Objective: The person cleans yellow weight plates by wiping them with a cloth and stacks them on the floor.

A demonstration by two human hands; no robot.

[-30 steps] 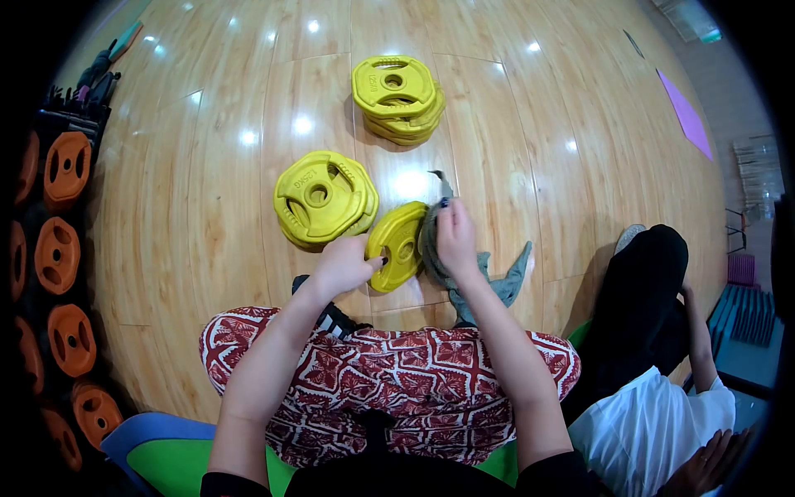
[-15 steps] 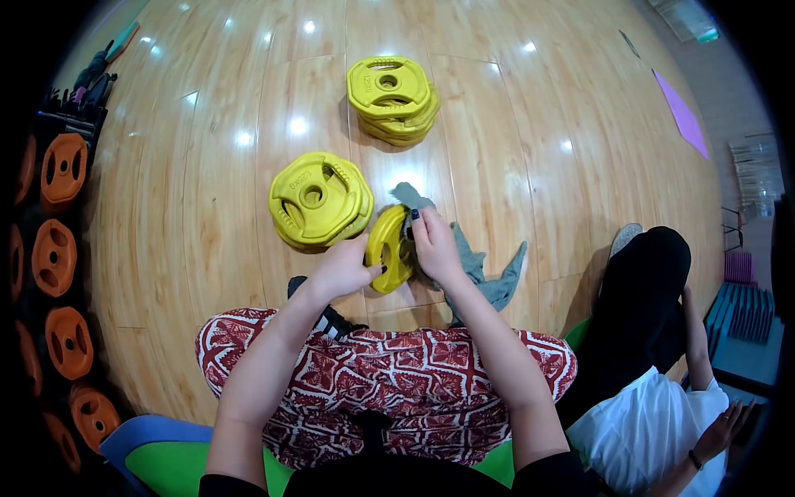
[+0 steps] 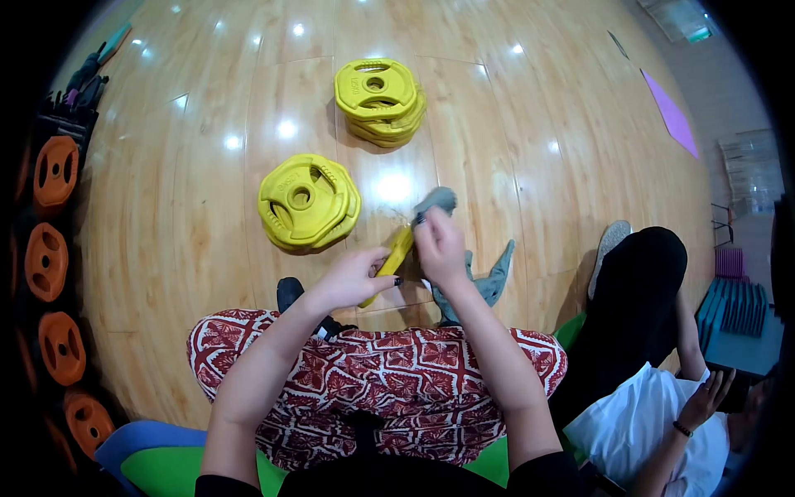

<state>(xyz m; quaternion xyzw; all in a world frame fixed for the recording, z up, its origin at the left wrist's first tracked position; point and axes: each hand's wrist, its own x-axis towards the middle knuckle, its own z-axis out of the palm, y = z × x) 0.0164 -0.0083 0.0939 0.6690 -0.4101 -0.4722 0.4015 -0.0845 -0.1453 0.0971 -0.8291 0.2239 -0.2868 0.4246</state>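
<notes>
My left hand (image 3: 358, 277) is closed on the near edge of a yellow weight plate (image 3: 396, 253), which stands nearly edge-on above the floor in front of my lap. My right hand (image 3: 440, 242) grips a grey-green cloth (image 3: 437, 200) at the plate's far right side, and part of the cloth sticks out past my fingers. More of that cloth hangs below and to the right of my right wrist. Left of the held plate lies a stack of yellow weight plates (image 3: 308, 200) marked 1.25KG. Farther off stands a second yellow stack (image 3: 381, 101).
Orange weight plates (image 3: 62, 348) hang on a rack along the left. To my right sits another person (image 3: 646, 422) in a white top and black trousers. A purple mat (image 3: 669, 114) lies at the far right, with teal steps (image 3: 735, 311) nearer. Green mats (image 3: 166, 468) are under me.
The held plate has turned from showing its face to nearly edge-on. My right hand and the cloth have moved slightly right along it. The whole view has shifted a little.
</notes>
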